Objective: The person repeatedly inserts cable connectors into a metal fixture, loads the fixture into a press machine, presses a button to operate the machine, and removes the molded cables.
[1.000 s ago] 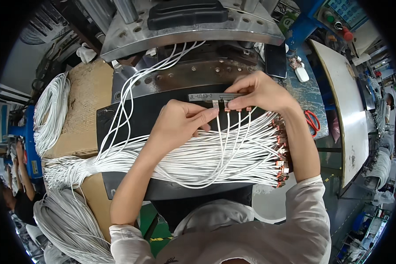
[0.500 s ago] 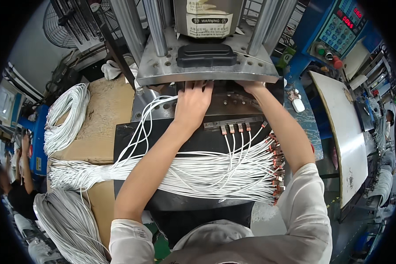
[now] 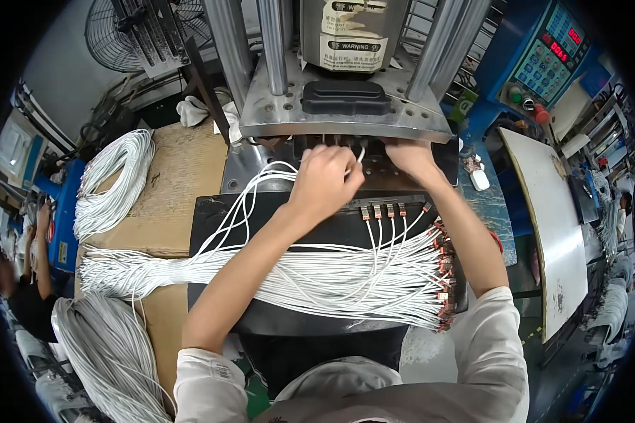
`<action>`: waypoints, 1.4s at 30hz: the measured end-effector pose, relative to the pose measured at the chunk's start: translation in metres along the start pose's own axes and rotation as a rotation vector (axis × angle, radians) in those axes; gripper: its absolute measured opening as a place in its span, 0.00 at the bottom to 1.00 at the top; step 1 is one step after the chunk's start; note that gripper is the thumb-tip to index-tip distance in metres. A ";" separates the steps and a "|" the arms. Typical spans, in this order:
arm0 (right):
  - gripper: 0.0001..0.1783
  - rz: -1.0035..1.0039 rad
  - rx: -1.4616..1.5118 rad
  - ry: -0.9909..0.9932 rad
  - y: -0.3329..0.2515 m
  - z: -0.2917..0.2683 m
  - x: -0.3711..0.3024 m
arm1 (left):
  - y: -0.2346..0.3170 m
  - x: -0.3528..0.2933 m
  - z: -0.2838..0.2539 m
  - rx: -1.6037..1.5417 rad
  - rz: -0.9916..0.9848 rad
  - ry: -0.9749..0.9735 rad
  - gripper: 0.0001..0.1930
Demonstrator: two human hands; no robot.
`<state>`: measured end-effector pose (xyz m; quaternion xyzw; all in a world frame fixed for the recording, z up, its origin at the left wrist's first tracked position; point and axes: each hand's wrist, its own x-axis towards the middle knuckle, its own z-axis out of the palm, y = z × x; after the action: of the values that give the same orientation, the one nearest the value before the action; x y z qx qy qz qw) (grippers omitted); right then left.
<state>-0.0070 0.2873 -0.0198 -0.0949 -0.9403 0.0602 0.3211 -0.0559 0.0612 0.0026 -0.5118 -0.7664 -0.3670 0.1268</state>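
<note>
Our bare left hand (image 3: 326, 180) and bare right hand (image 3: 410, 156) at the mouth of the steel press (image 3: 346, 130)

We have our left hand curled narrow just before the press, its back turned up. Thin white round cables (image 3: 275, 166) run to it from the left, and one curves up past its fingertips, so we take it to be closed on them; what their far ends touch is hidden. Our right hand reaches under the thick grey metal plate, its fingers out of sight, so we cannot tell how far open it is or what it holds.

Below our hands lies a flat black board (image 3: 219, 211). On it we see a narrow grey metal strip, and along it a row of small silver-and-orange connectors (image 3: 390, 211) with white leads. Nearer to us, a broad bundle of white cables (image 3: 331, 275) spreads across the board, partly under our left forearm.

To the left, a round coil of white cable (image 3: 113, 187) rests on brown cardboard (image 3: 180, 190), and a thick, greyish-white hank of cable (image 3: 106, 359) lies nearer to us. A black wire-guarded fan (image 3: 148, 32) stands behind. At the right we see a blue control box (image 3: 554, 46) with glowing red digits. Far left, a co-worker's bare arm (image 3: 42, 236) is raised.
</note>
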 end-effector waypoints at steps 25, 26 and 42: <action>0.16 -0.104 0.236 -0.694 0.007 -0.125 -0.071 | 0.104 -0.081 -0.034 -0.047 0.165 -0.144 0.16; 0.16 -0.106 0.134 -0.741 0.002 -0.120 -0.074 | 0.108 -0.079 -0.024 -0.054 0.167 -0.146 0.16; 0.14 0.095 0.446 -0.212 0.052 0.006 0.022 | 0.016 0.006 0.030 0.165 0.172 -0.004 0.09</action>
<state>-0.0201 0.3420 -0.0207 -0.0588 -0.9267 0.2908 0.2307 -0.0392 0.0894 -0.0086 -0.5643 -0.7473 -0.2895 0.1980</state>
